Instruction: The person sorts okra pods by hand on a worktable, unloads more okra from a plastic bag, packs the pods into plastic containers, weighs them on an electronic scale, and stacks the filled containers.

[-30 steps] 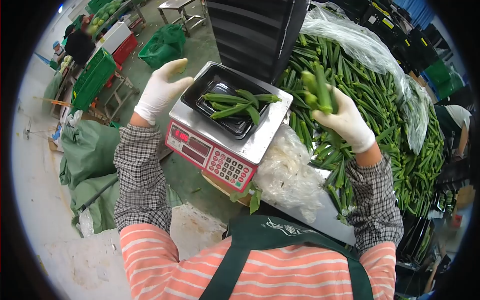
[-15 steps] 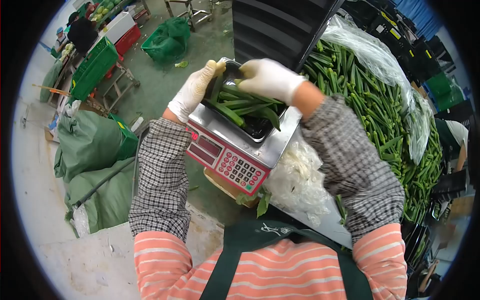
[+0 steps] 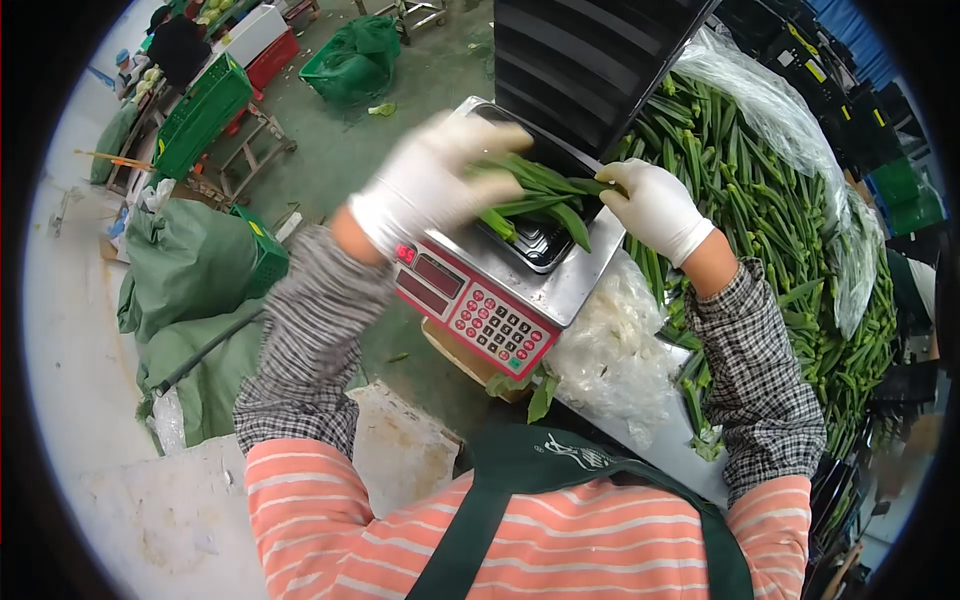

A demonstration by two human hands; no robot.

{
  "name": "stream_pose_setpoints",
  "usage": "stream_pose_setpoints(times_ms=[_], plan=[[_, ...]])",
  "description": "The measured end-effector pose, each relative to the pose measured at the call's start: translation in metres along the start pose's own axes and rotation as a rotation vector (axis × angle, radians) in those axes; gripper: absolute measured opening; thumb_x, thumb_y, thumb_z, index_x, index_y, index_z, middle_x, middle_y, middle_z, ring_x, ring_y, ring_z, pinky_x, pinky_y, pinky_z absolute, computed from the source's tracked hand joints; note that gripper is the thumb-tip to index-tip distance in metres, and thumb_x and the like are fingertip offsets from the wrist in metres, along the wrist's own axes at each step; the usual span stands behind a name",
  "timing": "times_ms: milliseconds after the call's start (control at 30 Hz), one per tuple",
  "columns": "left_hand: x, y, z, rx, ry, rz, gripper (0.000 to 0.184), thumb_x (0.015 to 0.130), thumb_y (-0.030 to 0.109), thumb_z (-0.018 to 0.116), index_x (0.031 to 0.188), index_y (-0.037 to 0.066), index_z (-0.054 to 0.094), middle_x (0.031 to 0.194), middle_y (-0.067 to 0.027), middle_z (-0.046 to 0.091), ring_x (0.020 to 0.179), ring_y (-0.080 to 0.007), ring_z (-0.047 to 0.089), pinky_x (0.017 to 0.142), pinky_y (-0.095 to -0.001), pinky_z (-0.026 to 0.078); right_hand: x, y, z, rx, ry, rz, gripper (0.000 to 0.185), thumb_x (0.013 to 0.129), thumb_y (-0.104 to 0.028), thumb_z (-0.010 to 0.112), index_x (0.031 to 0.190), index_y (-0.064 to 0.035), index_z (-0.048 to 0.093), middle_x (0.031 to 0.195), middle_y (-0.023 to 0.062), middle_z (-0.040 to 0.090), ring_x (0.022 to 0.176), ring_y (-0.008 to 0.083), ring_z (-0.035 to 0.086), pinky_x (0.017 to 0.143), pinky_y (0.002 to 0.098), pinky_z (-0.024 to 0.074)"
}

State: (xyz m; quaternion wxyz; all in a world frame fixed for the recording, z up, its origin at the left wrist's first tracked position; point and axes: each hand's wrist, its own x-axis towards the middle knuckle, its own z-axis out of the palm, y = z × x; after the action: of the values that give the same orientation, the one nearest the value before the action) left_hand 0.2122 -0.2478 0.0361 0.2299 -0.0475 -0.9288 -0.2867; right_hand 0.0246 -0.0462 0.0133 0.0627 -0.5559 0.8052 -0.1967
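Observation:
A black plastic tray (image 3: 541, 246) with several okra pods (image 3: 545, 190) lies on the metal plate of a scale (image 3: 480, 308) with a red-edged keypad. My left hand (image 3: 435, 180), white-gloved and blurred by motion, is over the tray's left side, its fingers spread beside the pods. At the tray's right edge my right hand (image 3: 655, 205), also gloved, has thumb and forefinger closed round the end of an okra pod. Part of the tray is hidden under the pods and my left hand.
A large okra heap (image 3: 780, 230) under clear plastic lies right. Crumpled plastic bags (image 3: 615, 345) sit beside the scale. Black crates (image 3: 590, 60) stand behind it. Green sacks (image 3: 190, 260), a green crate (image 3: 203, 115) and people (image 3: 178, 50) are at left.
The okra bunch from my right hand is now in the tray. My right hand has moved from over the tray to its right edge; my left hand has left the tray's rim and is over the pods.

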Motion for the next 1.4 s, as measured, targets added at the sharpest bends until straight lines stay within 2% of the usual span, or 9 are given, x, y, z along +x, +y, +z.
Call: stream_pose_setpoints(times_ms=[200, 367, 467, 567, 700, 733, 900, 1167, 1400], plan=[[0.003, 0.035, 0.089, 0.325, -0.121, 0.178, 0.032, 0.068, 0.014, 0.072, 0.098, 0.009, 0.064, 0.08, -0.0064, 0.056, 0.075, -0.025, 0.056, 0.068, -0.0375, 0.047, -0.003, -0.022, -0.047, -0.149, 0.218, -0.077, 0.017, 0.079, -0.01, 0.058, 0.092, -0.0015, 0.065, 0.081, 0.0151, 0.062, 0.074, 0.0304, 0.061, 0.067, 0.0354, 0.0487], [-0.001, 0.043, 0.035, -0.912, 0.361, -0.393, 0.014, 0.085, 0.005, 0.063, 0.099, 0.001, 0.064, 0.087, -0.0036, 0.064, 0.079, -0.0095, 0.059, 0.072, -0.0229, 0.048, 0.017, -0.018, -0.024, 0.17, 0.325, -0.033, 0.019, 0.08, -0.016, 0.059, 0.093, -0.0044, 0.065, 0.087, 0.0154, 0.064, 0.082, 0.0322, 0.062, 0.075, 0.038, 0.0494], [-0.002, -0.005, 0.015, -0.759, 0.41, -0.624, 0.019, 0.087, 0.012, 0.062, 0.101, -0.001, 0.064, 0.076, -0.001, 0.062, 0.061, -0.0031, 0.049, 0.056, -0.0172, 0.04, 0.036, -0.022, 0.029, 0.219, 0.283, 0.015, 0.02, 0.082, -0.02, 0.057, 0.091, -0.0046, 0.066, 0.09, 0.0148, 0.064, 0.087, 0.0313, 0.061, 0.078, 0.0381, 0.0486], [-0.005, -0.033, 0.017, -0.474, -0.034, -0.84, 0.038, 0.082, 0.022, 0.067, 0.107, -0.005, 0.06, 0.073, -0.0032, 0.063, 0.057, -0.0059, 0.052, 0.052, -0.0192, 0.042, 0.034, -0.018, 0.046, 0.12, 0.198, -0.061, 0.02, 0.082, -0.021, 0.056, 0.091, -0.0057, 0.067, 0.092, 0.0141, 0.064, 0.089, 0.031, 0.061, 0.079, 0.0381, 0.0483], [0.001, -0.039, -0.016, 0.137, 0.105, -0.772, 0.043, 0.078, 0.024, 0.068, 0.107, -0.008, 0.061, 0.078, -0.0125, 0.068, 0.07, -0.0132, 0.064, 0.062, -0.0256, 0.05, 0.016, -0.004, 0.007, 0.17, 0.265, 0.001, 0.02, 0.082, -0.018, 0.055, 0.091, -0.0041, 0.066, 0.089, 0.0151, 0.064, 0.086, 0.0311, 0.061, 0.077, 0.0386, 0.0483], [0.004, -0.04, -0.023, 0.235, 0.182, -0.652, 0.036, 0.075, 0.03, 0.065, 0.094, -0.001, 0.068, 0.092, -0.0183, 0.067, 0.082, -0.0294, 0.066, 0.078, -0.0344, 0.051, 0.011, 0.003, 0.002, 0.228, 0.298, 0.002, 0.019, 0.082, -0.016, 0.055, 0.091, -0.0027, 0.066, 0.088, 0.0157, 0.064, 0.084, 0.0321, 0.061, 0.076, 0.0375, 0.0487], [0.033, -0.064, 0.02, 0.834, -0.133, -0.546, 0.031, 0.072, 0.039, 0.067, 0.079, 0.01, 0.073, 0.097, -0.0108, 0.061, 0.098, -0.0292, 0.053, 0.086, -0.0388, 0.044, -0.019, 0.016, -0.009, 0.296, 0.266, 0.1, 0.021, 0.082, -0.015, 0.057, 0.094, -0.0004, 0.065, 0.09, 0.0175, 0.064, 0.083, 0.0316, 0.062, 0.075, 0.0344, 0.0491], [0.049, -0.06, 0.053, 0.981, -0.282, -0.668, 0.034, 0.076, 0.035, 0.063, 0.099, 0.01, 0.068, 0.106, -0.009, 0.06, 0.109, -0.0264, 0.051, 0.096, -0.0427, 0.035, -0.086, 0.071, -0.011, 0.373, 0.233, 0.419, 0.021, 0.086, -0.015, 0.06, 0.099, 0.0004, 0.065, 0.09, 0.013, 0.066, 0.079, 0.0182, 0.061, 0.074, 0.0278, 0.048], [0.055, -0.064, 0.055, 0.98, -0.424, -0.706, 0.029, 0.079, 0.02, 0.056, 0.103, 0.008, 0.067, 0.116, -0.0096, 0.057, 0.115, -0.0288, 0.049, 0.103, -0.0431, 0.03, -0.109, 0.102, 0.024, 0.052, 0.089, 0.473, 0.022, 0.081, -0.021, 0.057, 0.09, -0.0028, 0.066, 0.092, 0.0171, 0.065, 0.085, 0.0341, 0.062, 0.077, 0.0397, 0.0488]])
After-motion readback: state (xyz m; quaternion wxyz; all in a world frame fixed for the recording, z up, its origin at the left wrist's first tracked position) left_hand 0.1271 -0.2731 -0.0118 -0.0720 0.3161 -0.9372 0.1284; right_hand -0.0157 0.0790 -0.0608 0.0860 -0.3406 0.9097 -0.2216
